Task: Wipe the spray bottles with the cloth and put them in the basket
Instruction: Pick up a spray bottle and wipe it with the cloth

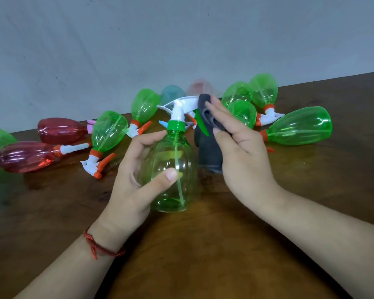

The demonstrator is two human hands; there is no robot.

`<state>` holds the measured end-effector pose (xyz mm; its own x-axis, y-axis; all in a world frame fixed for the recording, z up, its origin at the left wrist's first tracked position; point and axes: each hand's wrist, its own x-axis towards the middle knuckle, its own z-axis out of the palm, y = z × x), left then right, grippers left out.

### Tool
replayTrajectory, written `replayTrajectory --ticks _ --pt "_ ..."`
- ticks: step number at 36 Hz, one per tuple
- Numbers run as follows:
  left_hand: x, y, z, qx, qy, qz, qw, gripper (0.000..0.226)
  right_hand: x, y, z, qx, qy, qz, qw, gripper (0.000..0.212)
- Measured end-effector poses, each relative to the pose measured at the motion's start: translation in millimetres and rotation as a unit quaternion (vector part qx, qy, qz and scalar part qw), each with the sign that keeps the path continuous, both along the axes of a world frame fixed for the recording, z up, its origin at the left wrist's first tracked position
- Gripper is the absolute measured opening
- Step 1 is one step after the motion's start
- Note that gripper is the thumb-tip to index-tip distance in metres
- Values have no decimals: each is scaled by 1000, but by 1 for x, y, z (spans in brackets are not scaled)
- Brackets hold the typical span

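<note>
Nearest the camera, two bare forearms come up from the bottom of the frame over a dark wooden table (203, 244), the left wrist wearing a red string bracelet (104, 247). Just above, at the centre, the left hand (138, 175) clasps a clear green spray bottle (173, 169). Its thumb crosses the front of the belly and its fingers curl round the far side, holding the bottle upright and off the wood, probably so that every side can be reached.

To the right of centre, the right hand (240, 147) holds a dark grey cloth (209, 147). Its fingers lie nearly straight, with a fold caught between them, and press the cloth against the back end of the bottle's white trigger head (181, 104). The thumb is hidden, and the rest of the cloth hangs slack beside the bottle. I judge the head is the part being wiped now.

Farther back, more spray bottles lie on their sides in a loose row across the middle of the frame. At the left are two red bottles (28, 156) and a green bottle with an orange trigger (109, 130). At the right is a large green bottle (300, 126), with several more green bottles behind it. They are all still on the table and presumably waiting their turn. Beyond them stands a plain grey wall (181, 39). No basket is in view.
</note>
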<state>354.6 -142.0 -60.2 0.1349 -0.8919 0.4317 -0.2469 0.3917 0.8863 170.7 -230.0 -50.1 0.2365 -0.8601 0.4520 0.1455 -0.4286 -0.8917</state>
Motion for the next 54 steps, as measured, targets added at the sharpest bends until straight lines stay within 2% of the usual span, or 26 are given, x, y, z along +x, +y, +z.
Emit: replayTrajectory --ticks 7,12,15,17,19,23,26,29,32,35,39,44,47,51,54 --pt "1 1 0 -23 16 17 999 60 2 2 0 10 -33 21 999 49" --pt "19 1 -1 -29 51 25 998 61 -9 -13 3 35 -12 0 999 49" --pt "14 1 -3 -15 23 14 1000 56 -9 -16 4 47 -46 -16 998 48" --pt "10 2 -6 -17 8 -4 1000 57 -4 -10 3 46 -49 11 998 48" --pt "12 2 -5 -27 28 0 999 61 0 -6 -1 54 -52 45 996 46" --pt "24 4 1 -40 40 29 998 62 -6 -16 5 65 9 67 996 53" --pt "22 4 5 -23 15 35 999 64 -15 -29 14 61 35 39 997 53" --pt "19 3 4 -6 -15 26 1000 63 -22 -38 18 68 -9 -28 997 52" --pt "16 4 2 -8 -54 23 998 63 -23 -33 22 4 -5 -69 998 54" --pt "10 6 3 -3 -89 -2 996 64 -19 -23 17 -107 89 -55 989 50" --pt "8 6 3 -11 -152 -1 988 66 -16 -20 11 -228 200 -72 950 48" --pt "8 4 2 -22 -216 8 976 66 -17 -16 15 -274 194 -30 942 49" --pt "10 4 1 -18 -203 -6 979 65 -23 -20 17 -243 202 -26 948 47" --pt "15 6 1 -14 -180 -18 983 64 -31 -37 13 -131 227 -41 964 41" --pt "16 8 3 -24 -145 -3 989 64 -32 -44 12 -23 171 -39 984 43"
